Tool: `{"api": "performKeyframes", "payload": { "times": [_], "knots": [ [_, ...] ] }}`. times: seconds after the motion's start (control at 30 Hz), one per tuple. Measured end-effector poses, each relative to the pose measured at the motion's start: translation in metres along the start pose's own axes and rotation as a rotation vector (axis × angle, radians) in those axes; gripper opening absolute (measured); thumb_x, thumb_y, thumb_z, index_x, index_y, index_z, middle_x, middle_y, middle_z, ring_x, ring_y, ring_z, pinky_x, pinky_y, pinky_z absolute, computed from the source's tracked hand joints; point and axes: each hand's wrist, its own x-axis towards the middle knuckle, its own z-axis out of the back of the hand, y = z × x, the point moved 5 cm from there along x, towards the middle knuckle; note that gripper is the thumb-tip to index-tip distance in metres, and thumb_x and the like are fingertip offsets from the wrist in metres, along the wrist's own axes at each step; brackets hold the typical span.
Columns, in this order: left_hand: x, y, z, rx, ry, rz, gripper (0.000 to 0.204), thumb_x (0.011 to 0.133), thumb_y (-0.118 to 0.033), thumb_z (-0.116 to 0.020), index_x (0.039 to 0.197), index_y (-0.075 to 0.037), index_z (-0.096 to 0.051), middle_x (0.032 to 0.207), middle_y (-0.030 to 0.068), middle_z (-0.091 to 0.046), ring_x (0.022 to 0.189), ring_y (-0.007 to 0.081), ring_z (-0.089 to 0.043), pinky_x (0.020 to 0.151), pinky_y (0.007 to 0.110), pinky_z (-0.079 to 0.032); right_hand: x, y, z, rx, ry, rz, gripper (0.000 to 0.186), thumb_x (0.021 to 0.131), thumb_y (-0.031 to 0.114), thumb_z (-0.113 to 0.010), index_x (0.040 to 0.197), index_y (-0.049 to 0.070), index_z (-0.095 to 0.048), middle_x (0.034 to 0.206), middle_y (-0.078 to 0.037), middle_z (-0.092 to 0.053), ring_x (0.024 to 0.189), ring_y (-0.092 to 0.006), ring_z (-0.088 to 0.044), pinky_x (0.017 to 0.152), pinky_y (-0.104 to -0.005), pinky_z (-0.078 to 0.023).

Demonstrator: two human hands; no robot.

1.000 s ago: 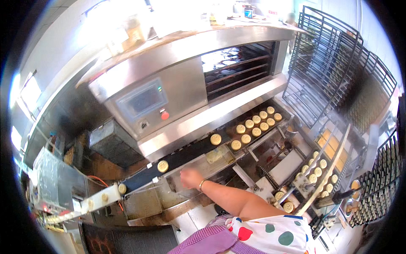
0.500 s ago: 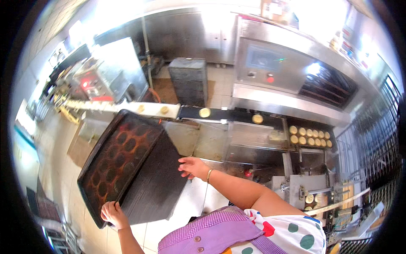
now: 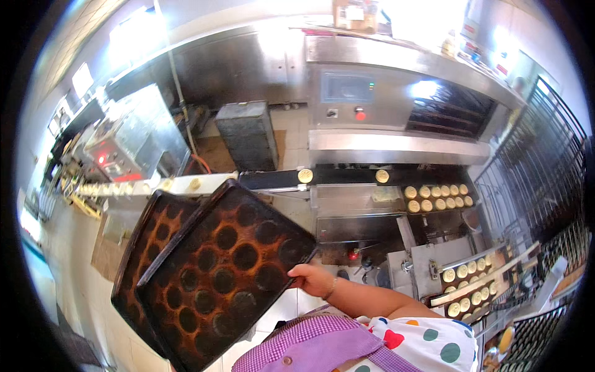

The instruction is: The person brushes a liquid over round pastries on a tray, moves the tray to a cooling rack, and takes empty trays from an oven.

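Note:
My right hand (image 3: pixel 315 281) is closed on the right edge of a dark, scorched baking tray (image 3: pixel 230 263), its thumb over the rim. The tray is tilted, its face toward me, marked with rows of dark round spots. Nothing lies on it. Behind and to its left is a second baking tray (image 3: pixel 137 268) of the same kind, partly covered by the first. My left hand does not show; the trays' lower corners reach the bottom of the picture.
Beyond the trays, a conveyor belt (image 3: pixel 266 180) carries pale round cakes (image 3: pixel 305 176) across. More cakes (image 3: pixel 437 198) sit in rows at right, near a steel machine with a control panel (image 3: pixel 347 87). A metal stand of trays (image 3: pixel 539 133) rises at far right; a grey block-shaped stack (image 3: pixel 248 139) stands behind the belt.
The front tray has swung round from edge-on, so its spotted face shows and overlaps the other tray. My right hand has closed on its edge. My left hand has gone from sight.

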Motion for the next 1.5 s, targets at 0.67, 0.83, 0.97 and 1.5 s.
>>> {"api": "performKeyframes", "payload": {
  "times": [0.67, 0.83, 0.97, 1.5],
  "knots": [
    [-0.202, 0.229, -0.85, 0.056, 1.734, 0.687, 0.092, 0.065, 0.011, -0.049, 0.148, -0.01, -0.014, 0.141, 0.0052, -0.037, 0.128, 0.0189, -0.038, 0.106, 0.031, -0.028, -0.313, 0.4, 0.138, -0.186, -1.001, 1.98, 0.081, 0.065, 0.002, -0.05, 0.142, 0.013, -0.028, 0.128, -0.008, -0.043, 0.115, -0.027, -0.045, 0.099, -0.0397, -0.038],
    [-0.239, 0.262, -0.956, 0.068, 1.848, 0.625, 0.09, 0.068, 0.011, -0.048, 0.148, -0.012, -0.013, 0.141, 0.0027, -0.036, 0.128, 0.0171, -0.036, 0.104, 0.031, -0.029, -0.337, 0.501, 0.179, -0.268, -1.073, 2.049, 0.079, 0.067, 0.003, -0.05, 0.142, 0.013, -0.028, 0.127, -0.009, -0.043, 0.117, -0.0271, -0.043, 0.099, -0.0411, -0.037],
    [-0.24, 0.272, -1.029, 0.012, 1.882, 0.497, 0.085, 0.073, 0.007, -0.052, 0.147, -0.012, -0.016, 0.14, 0.0034, -0.036, 0.129, 0.0178, -0.033, 0.106, 0.031, -0.027, -0.323, 0.592, 0.206, -0.311, -0.927, 2.062, 0.077, 0.072, -0.002, -0.048, 0.144, 0.014, -0.025, 0.131, -0.01, -0.041, 0.117, -0.0282, -0.044, 0.098, -0.0404, -0.037],
    [-0.053, 0.313, -0.956, 0.757, 1.662, 0.045, 0.07, 0.082, -0.002, -0.064, 0.142, -0.009, -0.03, 0.148, 0.0105, -0.021, 0.122, 0.0222, -0.045, 0.094, 0.035, -0.043, -0.06, 0.859, 0.245, -0.225, -0.943, 1.203, 0.094, 0.084, 0.005, -0.059, 0.145, 0.028, 0.01, 0.097, -0.021, -0.06, 0.057, -0.0298, -0.065, 0.046, -0.04, -0.055]
  ]
}}
